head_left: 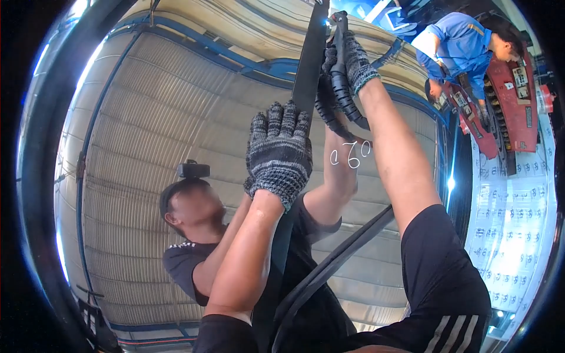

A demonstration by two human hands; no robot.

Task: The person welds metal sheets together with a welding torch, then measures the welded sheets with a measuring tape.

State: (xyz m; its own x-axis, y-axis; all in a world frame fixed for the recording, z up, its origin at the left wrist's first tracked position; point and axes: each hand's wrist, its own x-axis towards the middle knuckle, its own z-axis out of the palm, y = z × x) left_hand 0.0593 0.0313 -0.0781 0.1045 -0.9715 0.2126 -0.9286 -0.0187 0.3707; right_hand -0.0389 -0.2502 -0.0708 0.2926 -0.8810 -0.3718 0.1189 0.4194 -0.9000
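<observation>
So the black tool (341, 82) is a slim, dark thing w/ a solid upper end and a segmented, ribbed lower bit that curves off toward the forearm, kinda matte. It's up top, a bit R of center, right next to the long dark strip (309, 56), w/ a tiny blue-white bright spot by its upper end. R hand (360, 66), in a gray/black knit glove, has its fingers wrapped round the tool. L hand (279, 150), same type of glove, is open, fingers straight & pretty much together, back of the hand facing the cam, laid over the strip.

Surface is a big shiny panel (147, 147), basically a mirror: it shows a ribbed roof, blue beams, plus the person in a dark tee & cap w/ a small box on top. White handwritten marks (351, 155) sit below the tool. Off to the R there's a co-worker (456, 44) in blue bent over red equipment (515, 106), plus a pale sheet (512, 235) w/ repeated dark print.

Hard to make out: tool's tip is tiny & partly lost in glare, R fingertips are mostly hidden, and idk if the dark band (335, 262) lower down is a cable or a reflection. Edges are cut off by the round lens, FYI.
</observation>
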